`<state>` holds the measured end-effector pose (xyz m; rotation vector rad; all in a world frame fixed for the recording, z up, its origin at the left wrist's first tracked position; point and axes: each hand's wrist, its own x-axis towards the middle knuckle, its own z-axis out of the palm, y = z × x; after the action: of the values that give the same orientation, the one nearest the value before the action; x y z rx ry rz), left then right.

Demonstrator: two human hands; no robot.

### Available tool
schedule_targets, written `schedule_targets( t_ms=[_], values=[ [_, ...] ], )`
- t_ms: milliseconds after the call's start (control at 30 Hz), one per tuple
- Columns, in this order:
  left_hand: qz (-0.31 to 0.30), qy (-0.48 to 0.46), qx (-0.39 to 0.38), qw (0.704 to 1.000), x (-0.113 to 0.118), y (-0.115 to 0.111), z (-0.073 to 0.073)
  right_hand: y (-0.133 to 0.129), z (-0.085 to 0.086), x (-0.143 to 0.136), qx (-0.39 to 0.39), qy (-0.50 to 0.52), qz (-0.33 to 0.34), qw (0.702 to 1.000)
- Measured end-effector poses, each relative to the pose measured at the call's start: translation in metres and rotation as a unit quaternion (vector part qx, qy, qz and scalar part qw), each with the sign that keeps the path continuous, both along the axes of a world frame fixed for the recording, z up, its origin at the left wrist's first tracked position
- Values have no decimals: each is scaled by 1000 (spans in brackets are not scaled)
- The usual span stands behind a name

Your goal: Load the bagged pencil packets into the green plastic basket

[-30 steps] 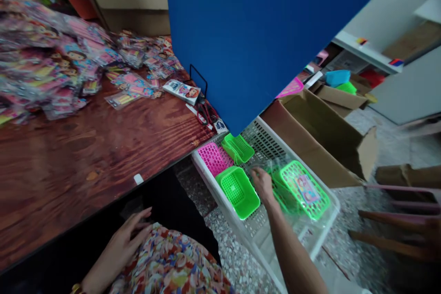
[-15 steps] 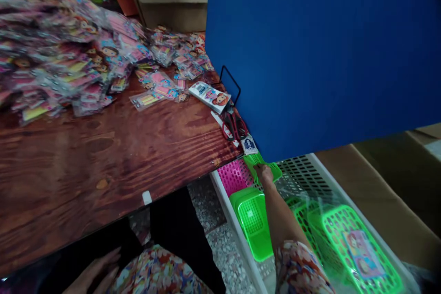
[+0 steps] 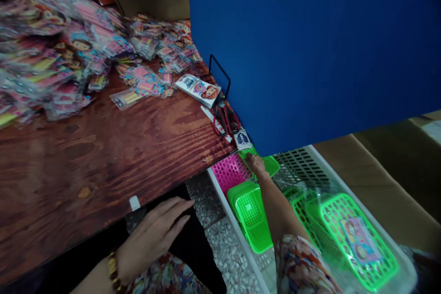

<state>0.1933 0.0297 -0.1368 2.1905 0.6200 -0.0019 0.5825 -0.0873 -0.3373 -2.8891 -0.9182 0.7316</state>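
My right hand [image 3: 255,164] reaches into the white crate [image 3: 237,234] beside the table and grips a small green plastic basket [image 3: 271,165] by its near side; its far edge lies partly under the blue board. Below it sits a stack of green baskets [image 3: 254,216], and a pink basket [image 3: 227,172] is to its left. My left hand [image 3: 158,229], with a beaded bracelet on the wrist, hovers over my lap near the table's front edge. Its fingers are stretched out and nothing is in them.
A big blue board [image 3: 310,55] overhangs the crate. On the wooden table [image 3: 144,147] lie red-handled scissors [image 3: 225,121], a stack of printed cards [image 3: 198,89] and a heap of packaged items [image 3: 69,50]. Wrapped green baskets [image 3: 358,239] fill the crate's near end.
My left hand has risen from my lap toward the table edge. The right hand stays on the green basket, which has hardly moved. The view has shifted slightly right.
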Motion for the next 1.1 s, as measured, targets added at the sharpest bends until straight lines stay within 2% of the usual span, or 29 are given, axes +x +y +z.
schedule_targets(
  t_ms=[67, 133, 233, 300, 367, 467, 567, 667, 833, 1000, 1100],
  values=[
    [-17, -18, -13, 1000, 14, 0, 3, -2, 5, 5, -7, -7, 9, 1000],
    [-15, -30, -35, 999, 27, -1, 3, -12, 18, 14, -7, -26, 15, 1000],
    [-26, -44, -86, 995, 54, -4, -4, -37, 53, 22, 16, -61, 36, 997],
    [-42, -48, -118, 991, 83, -11, -10, -57, 82, 18, 41, -82, 61, 994],
    [-44, -56, -129, 989, 118, -24, -16, -77, 114, 4, 88, -108, 99, 985],
    [-22, -99, -92, 991, 169, -51, -23, -103, 158, -30, 185, -128, 153, 962],
    [-1, -158, -60, 986, 196, -75, -24, -120, 192, -70, 264, -74, 138, 952],
    [-25, -199, -41, 979, 194, -85, -21, -127, 207, -103, 324, 17, 59, 944],
    [-106, -195, -12, 975, 168, -78, -14, -124, 205, -136, 377, 69, -56, 922],
    [-160, -204, 8, 966, 157, -71, -5, -121, 210, -146, 390, 106, -83, 911],
    [-205, -186, 52, 960, 155, -67, 1, -121, 215, -144, 400, 107, -81, 907]
  ],
)
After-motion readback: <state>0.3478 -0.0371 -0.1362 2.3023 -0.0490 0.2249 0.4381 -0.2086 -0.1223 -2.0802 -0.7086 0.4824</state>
